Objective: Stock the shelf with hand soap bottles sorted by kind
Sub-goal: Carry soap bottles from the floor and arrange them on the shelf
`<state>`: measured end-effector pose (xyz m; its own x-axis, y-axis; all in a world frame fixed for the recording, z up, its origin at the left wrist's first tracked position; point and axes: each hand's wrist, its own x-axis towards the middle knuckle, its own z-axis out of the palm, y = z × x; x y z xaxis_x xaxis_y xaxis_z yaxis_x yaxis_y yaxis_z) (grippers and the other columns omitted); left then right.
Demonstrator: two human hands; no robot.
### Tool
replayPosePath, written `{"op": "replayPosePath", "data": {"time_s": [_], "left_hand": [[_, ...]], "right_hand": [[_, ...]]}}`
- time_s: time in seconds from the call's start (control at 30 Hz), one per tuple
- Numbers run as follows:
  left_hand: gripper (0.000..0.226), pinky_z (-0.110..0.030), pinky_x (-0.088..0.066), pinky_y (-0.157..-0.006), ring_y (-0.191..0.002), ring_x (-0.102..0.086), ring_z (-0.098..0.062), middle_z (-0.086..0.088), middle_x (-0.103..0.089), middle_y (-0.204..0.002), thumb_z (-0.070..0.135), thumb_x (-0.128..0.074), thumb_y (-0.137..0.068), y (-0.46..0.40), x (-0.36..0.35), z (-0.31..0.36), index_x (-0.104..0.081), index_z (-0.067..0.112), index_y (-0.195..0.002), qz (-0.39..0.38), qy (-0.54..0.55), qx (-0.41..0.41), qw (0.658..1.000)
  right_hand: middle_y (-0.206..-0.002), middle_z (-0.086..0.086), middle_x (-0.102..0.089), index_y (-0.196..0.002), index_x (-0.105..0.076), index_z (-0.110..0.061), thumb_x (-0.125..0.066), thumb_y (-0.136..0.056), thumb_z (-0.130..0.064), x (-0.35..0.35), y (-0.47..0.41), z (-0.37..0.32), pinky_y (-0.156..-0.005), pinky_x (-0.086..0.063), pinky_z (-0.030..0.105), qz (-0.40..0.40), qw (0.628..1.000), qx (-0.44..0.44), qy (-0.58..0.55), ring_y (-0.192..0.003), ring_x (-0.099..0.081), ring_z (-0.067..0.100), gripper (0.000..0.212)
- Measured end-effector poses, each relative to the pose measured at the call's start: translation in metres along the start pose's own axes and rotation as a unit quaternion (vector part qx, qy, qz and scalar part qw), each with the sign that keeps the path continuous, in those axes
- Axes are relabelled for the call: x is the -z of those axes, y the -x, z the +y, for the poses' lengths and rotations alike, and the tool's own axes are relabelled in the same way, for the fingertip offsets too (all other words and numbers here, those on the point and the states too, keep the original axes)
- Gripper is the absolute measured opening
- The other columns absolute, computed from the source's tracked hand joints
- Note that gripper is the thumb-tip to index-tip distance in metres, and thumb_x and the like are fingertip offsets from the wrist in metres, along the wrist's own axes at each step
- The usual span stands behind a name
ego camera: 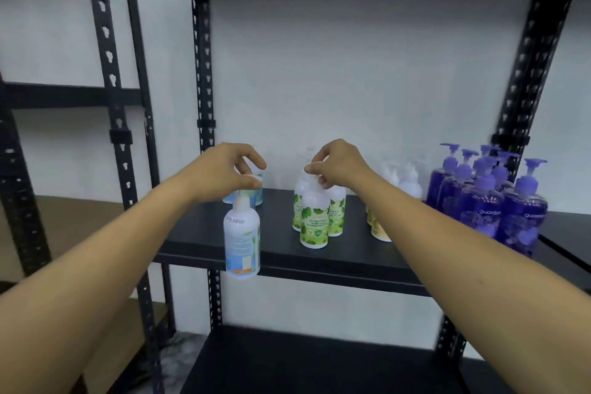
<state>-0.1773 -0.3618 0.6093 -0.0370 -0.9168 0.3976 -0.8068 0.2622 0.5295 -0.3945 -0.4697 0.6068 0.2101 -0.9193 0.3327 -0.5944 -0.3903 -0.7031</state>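
1. Head view showed the left hand pinching the pump top of a blue-labelled bottle, which hung by that top in front of the shelf edge, apparently not yet set down.
2. The right hand had its fingers curled round the pump of the front green-labelled bottle, which stood on the shelf touching two more of its kind behind it.
3. Judged from this, the step in hand was placing: the green bottle looked newly settled into its group, and the blue one looked next to go.
4. Other blue-labelled bottles stood at the back left of the shelf, partly hidden by the left hand; the next move likely called for lifting the hanging bottle over the edge and setting it just beside them.
5. Further right stood yellow-labelled bottles, partly hidden by the right forearm, and a cluster of purple bottles near the right upright.
6. Nothing blocked the bare left front of the shelf; a bottle carried only by its pump could swing and knock the green group.
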Motion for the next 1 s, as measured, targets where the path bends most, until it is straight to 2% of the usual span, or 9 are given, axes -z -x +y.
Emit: {"op": "replayPosePath", "data": {"time_s": [0.23, 0.37, 0.43, 0.5, 0.57, 0.63, 0.77, 0.87, 1.0], "left_hand": [[0.023, -0.030, -0.053, -0.070, -0.065, -0.057, -0.009, 0.002, -0.064, -0.083, 0.022, -0.077, -0.080, -0.006, 0.001, -0.013, -0.067, 0.037, -0.094, -0.006, 0.014, 0.005, 1.000], [0.023, -0.028, -0.052, -0.070, -0.066, -0.056, -0.009, 0.004, -0.063, -0.080, 0.021, -0.077, -0.080, -0.008, -0.004, -0.018, -0.067, 0.035, -0.096, -0.008, 0.012, 0.002, 1.000], [0.023, -0.030, -0.052, -0.072, -0.066, -0.057, -0.009, 0.006, -0.062, -0.079, 0.022, -0.077, -0.080, -0.009, -0.006, -0.021, -0.067, 0.036, -0.096, -0.010, 0.015, 0.002, 1.000], [0.022, -0.030, -0.052, -0.071, -0.064, -0.057, -0.010, 0.007, -0.062, -0.079, 0.022, -0.076, -0.081, -0.009, -0.008, -0.023, -0.067, 0.036, -0.096, -0.013, 0.020, 0.003, 1.000], [0.022, -0.028, -0.050, -0.069, -0.062, -0.057, -0.009, 0.008, -0.063, -0.078, 0.022, -0.076, -0.081, -0.009, -0.011, -0.025, -0.067, 0.036, -0.096, -0.011, 0.023, 0.001, 1.000], [0.023, -0.026, -0.048, -0.066, -0.061, -0.057, -0.010, 0.008, -0.064, -0.079, 0.021, -0.076, -0.081, -0.009, -0.013, -0.025, -0.067, 0.036, -0.096, -0.009, 0.029, 0.001, 1.000], [0.023, -0.022, -0.044, -0.058, -0.060, -0.057, -0.012, 0.003, -0.064, -0.083, 0.019, -0.075, -0.082, -0.006, -0.017, -0.023, -0.068, 0.033, -0.098, -0.013, 0.036, 0.000, 0.999], [0.023, -0.021, -0.045, -0.058, -0.059, -0.057, -0.009, 0.002, -0.064, -0.084, 0.019, -0.075, -0.082, -0.004, -0.019, -0.025, -0.068, 0.033, -0.098, -0.014, 0.046, 0.001, 0.999], [0.022, -0.026, -0.048, -0.064, -0.059, -0.055, -0.008, 0.002, -0.064, -0.083, 0.021, -0.077, -0.081, -0.001, -0.019, -0.031, -0.067, 0.034, -0.097, -0.013, 0.049, 0.006, 0.999]], "right_hand": [[-0.069, 0.016, -0.071, -0.096, -0.067, 0.004, -0.076, -0.085, -0.017, -0.011, -0.011, 0.007, -0.049, -0.053, 0.018, 0.009, 0.998, -0.005, -0.069, -0.049, -0.066, 0.016, 0.025], [-0.070, 0.015, -0.072, -0.098, -0.067, 0.001, -0.077, -0.085, -0.019, -0.014, -0.013, 0.011, -0.058, -0.059, 0.024, 0.011, 0.996, 0.001, -0.085, -0.055, -0.070, 0.019, 0.026], [-0.075, 0.013, -0.071, -0.104, -0.066, -0.002, -0.077, -0.084, -0.020, -0.015, -0.012, 0.015, -0.055, -0.058, 0.024, 0.016, 0.997, -0.002, -0.079, -0.055, -0.068, 0.019, 0.029], [-0.091, 0.009, -0.068, -0.120, -0.061, -0.011, -0.078, -0.082, -0.023, -0.019, -0.008, 0.022, -0.060, -0.058, 0.028, 0.019, 0.999, 0.005, -0.045, -0.066, -0.068, 0.020, 0.043], [-0.105, 0.004, -0.064, -0.140, -0.048, -0.020, -0.078, -0.081, -0.026, -0.026, 0.003, 0.034, -0.077, -0.055, 0.034, 0.030, 0.999, 0.018, -0.004, -0.088, -0.065, 0.020, 0.066], [-0.114, 0.002, -0.061, -0.151, -0.031, -0.025, -0.077, -0.081, -0.026, -0.035, 0.019, 0.046, -0.087, -0.050, 0.036, 0.039, 0.999, 0.029, 0.022, -0.103, -0.060, 0.020, 0.084], [-0.104, -0.006, -0.065, -0.157, 0.003, -0.027, -0.079, -0.080, -0.024, -0.055, 0.036, 0.067, -0.089, -0.053, 0.045, 0.037, 0.999, 0.017, -0.007, -0.104, -0.062, 0.021, 0.112], [-0.121, 0.001, -0.063, -0.157, -0.010, -0.027, -0.081, -0.080, -0.023, -0.061, 0.038, 0.073, -0.091, -0.053, 0.042, 0.050, 0.998, 0.020, -0.033, -0.111, -0.061, 0.023, 0.104], [-0.111, -0.006, -0.061, -0.144, -0.039, -0.027, -0.084, -0.076, -0.027, -0.068, 0.041, 0.073, -0.088, -0.053, 0.039, 0.088, 0.995, 0.027, -0.041, -0.104, -0.060, 0.018, 0.081]]}}
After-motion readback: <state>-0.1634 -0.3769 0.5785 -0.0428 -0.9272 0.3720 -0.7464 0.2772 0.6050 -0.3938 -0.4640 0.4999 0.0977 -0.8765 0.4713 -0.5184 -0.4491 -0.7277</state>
